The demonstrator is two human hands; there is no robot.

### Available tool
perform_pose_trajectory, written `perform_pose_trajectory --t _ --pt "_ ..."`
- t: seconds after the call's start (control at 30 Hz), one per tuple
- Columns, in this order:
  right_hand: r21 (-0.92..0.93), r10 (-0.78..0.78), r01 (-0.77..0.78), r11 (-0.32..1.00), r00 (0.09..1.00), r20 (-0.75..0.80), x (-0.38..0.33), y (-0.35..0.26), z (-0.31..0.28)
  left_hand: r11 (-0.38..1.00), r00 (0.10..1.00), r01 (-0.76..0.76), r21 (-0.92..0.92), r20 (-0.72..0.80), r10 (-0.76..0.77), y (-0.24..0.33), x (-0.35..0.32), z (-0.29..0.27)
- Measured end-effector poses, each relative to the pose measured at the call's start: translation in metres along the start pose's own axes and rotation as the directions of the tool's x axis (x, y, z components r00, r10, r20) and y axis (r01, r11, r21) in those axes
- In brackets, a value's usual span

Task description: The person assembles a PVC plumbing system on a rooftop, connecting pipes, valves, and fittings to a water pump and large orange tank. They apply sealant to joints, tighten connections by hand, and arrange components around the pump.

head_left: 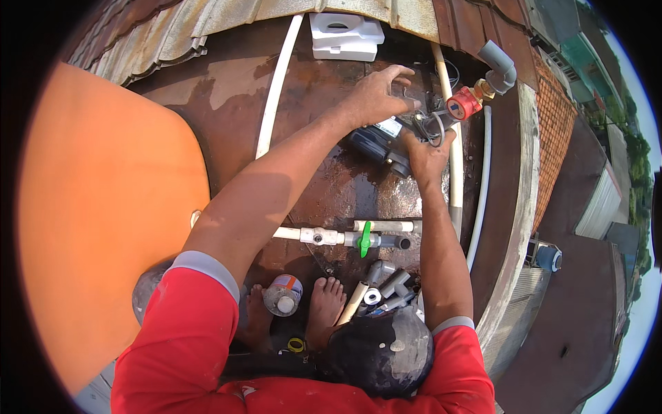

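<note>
1. The pump (378, 143), dark blue, sits on the wet rusty roof (324, 186), beside a white pipe (455, 172).
2. Left hand (376, 96) reaches over it, fingers spread open, tips at a clear part I cannot make out.
3. Right hand (426, 153) has its fingers closed on black wires (431, 127) by the red fitting (463, 103).
4. Nearer the feet: green-handled valve (365, 239), tin (283, 294), grey fittings (389, 279).

Both bare arms reach forward and away from the body, sleeves ending above the elbows. The left hand (376, 96) is stretched furthest, palm down, fingers spread and slightly curled. The right hand (426, 153) sits just below it, fingers curled closed, wrist straight.
</note>
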State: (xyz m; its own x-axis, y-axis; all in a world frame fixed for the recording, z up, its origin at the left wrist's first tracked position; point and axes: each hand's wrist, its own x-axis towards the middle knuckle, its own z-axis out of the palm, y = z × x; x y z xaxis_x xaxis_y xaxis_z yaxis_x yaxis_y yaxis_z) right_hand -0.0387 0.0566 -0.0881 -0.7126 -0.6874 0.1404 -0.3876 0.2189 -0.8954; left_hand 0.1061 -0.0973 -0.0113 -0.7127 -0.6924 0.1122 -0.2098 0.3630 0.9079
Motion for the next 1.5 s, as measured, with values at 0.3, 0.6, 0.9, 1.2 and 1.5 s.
perform_pose_trajectory --t 0.3,0.6,0.9,1.2,1.5 --pt "-0.032 -0.026 0.034 0.999 0.974 0.225 0.010 0.010 -0.024 0.939 0.937 0.343 0.035 -0.077 -0.340 -0.089 -0.047 0.005" --pt "0.058 0.379 -0.396 0.917 0.906 0.187 -0.033 -0.023 -0.041 0.912 0.961 0.269 0.310 -0.021 -0.276 -0.063 -0.091 -0.034" --pt "-0.396 0.367 -0.305 0.866 0.926 0.091 -0.043 -0.035 -0.010 0.975 0.972 0.177 0.131 0.133 -0.194 0.055 -0.163 -0.080" --pt "0.006 0.437 -0.448 0.894 0.873 0.215 -0.044 -0.016 -0.015 0.940 0.920 0.341 -0.010 0.209 -0.332 0.153 -0.313 -0.106" --pt "0.036 0.484 -0.501 0.865 0.850 0.206 -0.034 -0.021 -0.009 0.878 0.864 0.480 -0.005 0.176 -0.471 0.144 -0.409 -0.135"
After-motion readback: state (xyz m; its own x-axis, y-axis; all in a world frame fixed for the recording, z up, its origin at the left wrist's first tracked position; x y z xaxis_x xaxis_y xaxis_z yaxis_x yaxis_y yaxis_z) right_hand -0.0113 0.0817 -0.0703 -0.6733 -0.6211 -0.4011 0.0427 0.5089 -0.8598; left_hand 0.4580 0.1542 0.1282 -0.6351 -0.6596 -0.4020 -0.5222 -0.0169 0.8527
